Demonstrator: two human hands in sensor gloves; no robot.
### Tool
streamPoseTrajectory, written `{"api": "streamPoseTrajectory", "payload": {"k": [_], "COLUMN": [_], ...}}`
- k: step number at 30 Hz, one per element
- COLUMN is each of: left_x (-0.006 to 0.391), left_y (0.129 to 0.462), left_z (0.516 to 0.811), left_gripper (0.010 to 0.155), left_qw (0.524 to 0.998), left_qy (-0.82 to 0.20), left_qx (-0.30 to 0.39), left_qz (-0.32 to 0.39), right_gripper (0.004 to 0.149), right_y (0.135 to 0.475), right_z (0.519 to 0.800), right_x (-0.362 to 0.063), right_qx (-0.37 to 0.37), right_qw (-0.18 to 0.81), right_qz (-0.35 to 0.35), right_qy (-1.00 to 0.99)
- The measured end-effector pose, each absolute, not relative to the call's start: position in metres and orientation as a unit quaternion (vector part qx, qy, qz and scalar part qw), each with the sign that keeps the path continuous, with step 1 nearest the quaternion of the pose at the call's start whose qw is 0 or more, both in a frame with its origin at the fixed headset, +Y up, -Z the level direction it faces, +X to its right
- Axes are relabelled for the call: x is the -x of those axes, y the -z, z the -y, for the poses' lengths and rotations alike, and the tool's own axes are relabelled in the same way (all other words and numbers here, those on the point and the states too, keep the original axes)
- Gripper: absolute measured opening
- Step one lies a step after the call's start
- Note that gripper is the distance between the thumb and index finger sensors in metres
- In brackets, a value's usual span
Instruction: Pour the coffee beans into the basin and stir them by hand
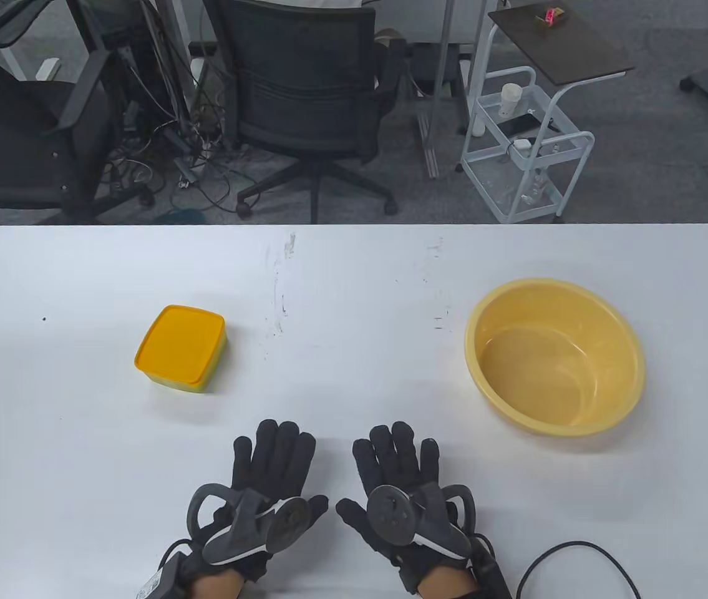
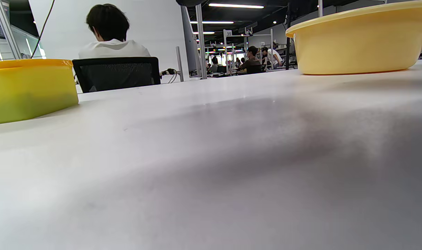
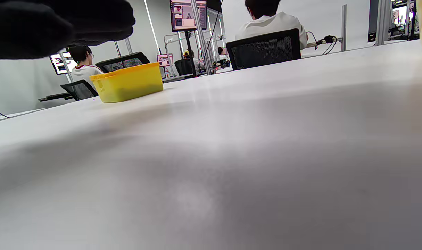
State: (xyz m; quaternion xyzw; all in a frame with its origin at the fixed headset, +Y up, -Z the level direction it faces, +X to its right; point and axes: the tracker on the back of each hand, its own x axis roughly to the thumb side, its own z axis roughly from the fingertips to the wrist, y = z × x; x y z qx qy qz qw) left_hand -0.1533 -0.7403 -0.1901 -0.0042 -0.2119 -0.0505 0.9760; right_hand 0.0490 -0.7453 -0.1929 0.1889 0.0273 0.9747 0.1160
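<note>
A yellow box with an orange lid sits closed on the white table's left half; its contents are hidden. The same box shows at the left of the left wrist view and as a small yellow box in the right wrist view. An empty pale yellow basin stands on the right, also seen as the basin. My left hand and right hand lie flat, palms down, side by side at the front edge, fingers straight, holding nothing. Black gloved fingers show at the top left.
A black cable loops on the table at the bottom right. Beyond the table's far edge stand office chairs and a white trolley. Seated people are visible in the background.
</note>
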Motion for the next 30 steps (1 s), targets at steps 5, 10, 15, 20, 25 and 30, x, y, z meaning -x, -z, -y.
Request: {"api": "streamPoseTrajectory", "payload": {"k": [5,10,15,20,25,30], "left_x": [0.151,0.152,0.16,0.16,0.152,0.15], "left_y": [0.19,0.19,0.19,0.191,0.19,0.19], "left_z": [0.741,0.739,0.737,0.738,0.74,0.743], "left_gripper": [0.085,0.085,0.086,0.086,0.087,0.086], "left_qw": [0.975,0.975,0.978,0.978,0.976,0.974], "left_qy": [0.055,0.05,0.031,0.017,0.026,0.016], "left_qx": [0.004,0.006,0.007,0.016,0.02,0.033], "left_qz": [0.214,0.215,0.208,0.208,0.216,0.222], "right_gripper": [0.085,0.085,0.085,0.085,0.084,0.084], "right_y": [0.193,0.192,0.192,0.192,0.194,0.193], "right_z": [0.745,0.742,0.741,0.742,0.744,0.744], "right_x": [-0.05,-0.052,-0.053,-0.058,-0.064,-0.067], "right_qx": [-0.189,-0.188,-0.187,-0.182,-0.184,-0.188], "right_qw": [0.118,0.131,0.132,0.145,0.164,0.175], "right_qz": [-0.025,-0.017,-0.016,-0.022,-0.04,-0.044], "right_qy": [-0.974,-0.973,-0.973,-0.972,-0.968,-0.965]}}
